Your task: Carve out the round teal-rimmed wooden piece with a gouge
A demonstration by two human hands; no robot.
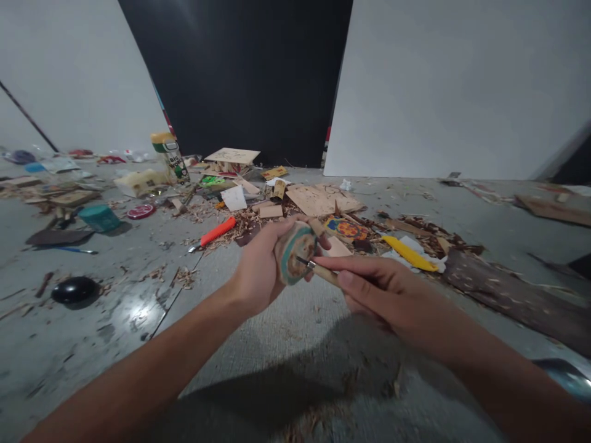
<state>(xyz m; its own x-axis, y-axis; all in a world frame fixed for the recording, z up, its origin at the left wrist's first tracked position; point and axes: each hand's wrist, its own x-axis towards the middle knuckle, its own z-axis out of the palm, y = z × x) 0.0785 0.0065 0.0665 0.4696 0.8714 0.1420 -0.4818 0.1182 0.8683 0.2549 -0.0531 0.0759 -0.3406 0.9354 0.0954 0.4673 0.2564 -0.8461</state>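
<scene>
My left hand (261,264) is wrapped round a small rounded wooden piece (295,251) with a teal ring painted on its face and a rough brown carved middle. In my right hand (381,286) is a carving tool (325,273) with a light wooden handle and a metal ferrule. Its dark tip rests at the carved middle of the piece, from the right. Both hands are held above the grey floor. Part of the wooden piece is hidden by my left fingers.
An orange cutter (218,232) lies to the left, a yellow cutter (410,253) to the right. Wood shavings, thin boards (323,200), a teal lid (99,218) and a black rounded object (74,289) are spread about. White and black panels (249,80) stand behind.
</scene>
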